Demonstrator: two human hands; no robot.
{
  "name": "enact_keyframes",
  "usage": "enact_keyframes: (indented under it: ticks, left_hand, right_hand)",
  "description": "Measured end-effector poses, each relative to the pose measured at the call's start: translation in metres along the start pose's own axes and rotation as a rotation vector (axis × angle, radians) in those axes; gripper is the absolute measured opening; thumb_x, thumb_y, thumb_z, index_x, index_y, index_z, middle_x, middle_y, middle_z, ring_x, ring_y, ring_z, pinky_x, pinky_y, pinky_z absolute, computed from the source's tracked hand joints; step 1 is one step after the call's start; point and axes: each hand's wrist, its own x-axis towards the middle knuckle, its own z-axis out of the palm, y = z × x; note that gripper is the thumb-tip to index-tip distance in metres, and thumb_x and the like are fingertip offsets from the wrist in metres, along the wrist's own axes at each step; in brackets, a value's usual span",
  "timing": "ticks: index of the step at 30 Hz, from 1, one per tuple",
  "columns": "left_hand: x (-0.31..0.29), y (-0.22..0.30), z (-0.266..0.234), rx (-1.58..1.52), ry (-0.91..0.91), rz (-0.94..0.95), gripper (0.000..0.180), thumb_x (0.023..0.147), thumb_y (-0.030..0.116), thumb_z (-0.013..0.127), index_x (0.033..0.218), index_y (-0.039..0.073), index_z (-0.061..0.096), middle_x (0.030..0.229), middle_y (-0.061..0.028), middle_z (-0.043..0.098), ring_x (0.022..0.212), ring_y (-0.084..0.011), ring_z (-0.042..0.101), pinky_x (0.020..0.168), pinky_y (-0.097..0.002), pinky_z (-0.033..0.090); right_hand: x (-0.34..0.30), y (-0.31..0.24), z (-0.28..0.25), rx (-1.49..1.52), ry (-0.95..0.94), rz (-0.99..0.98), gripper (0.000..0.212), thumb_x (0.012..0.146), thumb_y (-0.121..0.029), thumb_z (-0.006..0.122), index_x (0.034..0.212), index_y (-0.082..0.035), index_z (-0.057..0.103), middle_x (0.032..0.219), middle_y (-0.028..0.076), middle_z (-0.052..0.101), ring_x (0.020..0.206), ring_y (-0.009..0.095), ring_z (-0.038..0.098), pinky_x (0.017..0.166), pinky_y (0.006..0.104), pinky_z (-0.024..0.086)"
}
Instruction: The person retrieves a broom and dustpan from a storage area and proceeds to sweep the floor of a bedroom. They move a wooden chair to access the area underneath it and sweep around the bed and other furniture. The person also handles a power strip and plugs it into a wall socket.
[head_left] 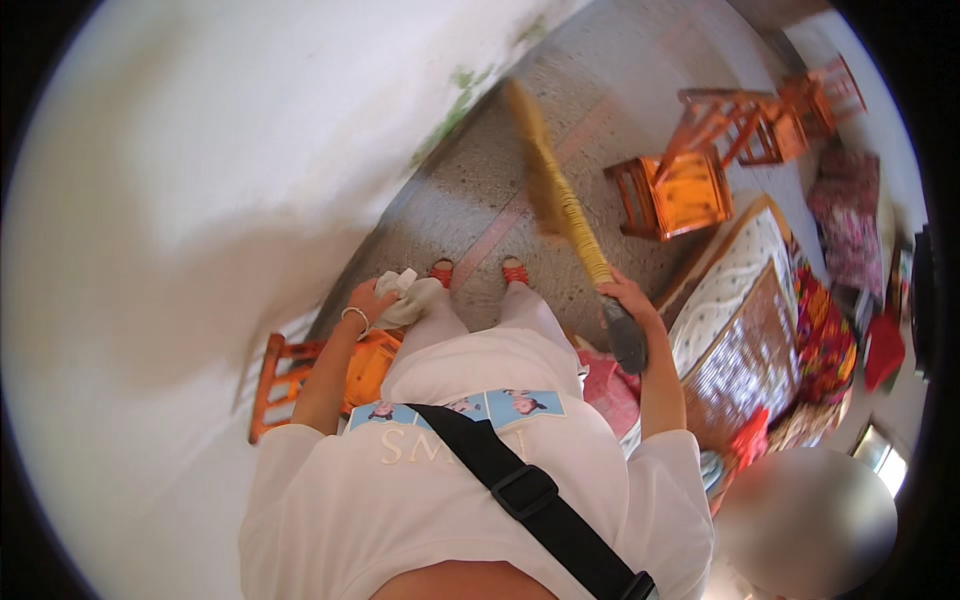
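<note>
2 hands show in the head view, each closed on something. No container with visible contents can be made out; the clutter at the right edge of the frame is too blurred to sort.

At centre left, the left hand (372, 300) is curled shut around a crumpled white cloth (408, 295), which bulges out past the fingers toward the middle of the frame. A thin bangle (355, 316) circles that wrist. Just below the forearm, at lower left, stands a low orange wooden stool (290, 375), partly hidden by the arm and the white clothing.

Right of centre, the right hand (625, 295) is wrapped tight around a broom (570, 215), gripping where the yellow-bound shaft meets the dark handle end. The broom runs from that hand up toward the upper middle of the frame, and its straw head (530, 130) is smeared by motion, so its outline is unclear. It hangs over a speckled grey floor (470, 190).

2 feet in red sandals (478, 272) stand on the floor at centre, between the 2 hands.

At upper right sit several orange wooden stools (680, 195), some perhaps tipped over. A patterned mattress (740, 300) lies at right, cut off by the frame's rim. A pale wall (200, 200) fills the left half. A black strap (520, 490) crosses the white shirt at the bottom.
</note>
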Motion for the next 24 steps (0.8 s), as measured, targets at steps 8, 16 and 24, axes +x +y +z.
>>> enact_keyframes:
  ticks: [8, 16, 24]
  left_hand:
    - [0.062, 0.005, -0.065, 0.217, -0.393, 0.120, 0.052, 0.067, 0.043, 0.064, 0.090, -0.003, 0.061, 0.090, -0.0216, 0.061, 0.083, -0.0324, 0.059, 0.073, -0.0384, 0.045]
    - [0.086, -0.036, -0.058, 0.292, -0.409, 0.204, 0.046, 0.066, 0.040, 0.063, 0.082, -0.003, 0.063, 0.077, -0.0194, 0.062, 0.073, -0.0290, 0.061, 0.068, -0.0370, 0.046]
    - [0.068, -0.012, -0.038, 0.386, -0.573, 0.265, 0.043, 0.069, 0.041, 0.064, 0.084, 0.000, 0.064, 0.081, -0.0186, 0.063, 0.075, -0.0272, 0.061, 0.069, -0.0353, 0.046]
  right_hand:
    - [-0.016, 0.082, 0.147, 0.227, 0.170, -0.070, 0.062, 0.075, -0.017, 0.059, 0.132, -0.013, 0.034, 0.071, 0.009, 0.054, 0.052, 0.016, 0.053, 0.045, 0.0306, 0.047]
    - [-0.162, 0.101, 0.214, 1.297, 0.083, 0.141, 0.038, 0.079, -0.024, 0.055, 0.103, 0.002, 0.042, 0.078, 0.014, 0.052, 0.057, 0.021, 0.054, 0.051, 0.0346, 0.050]
    - [-0.081, 0.097, 0.239, 1.559, 0.246, -0.168, 0.028, 0.078, -0.027, 0.059, 0.087, -0.003, 0.049, 0.075, 0.010, 0.056, 0.068, 0.020, 0.058, 0.063, 0.0350, 0.051]
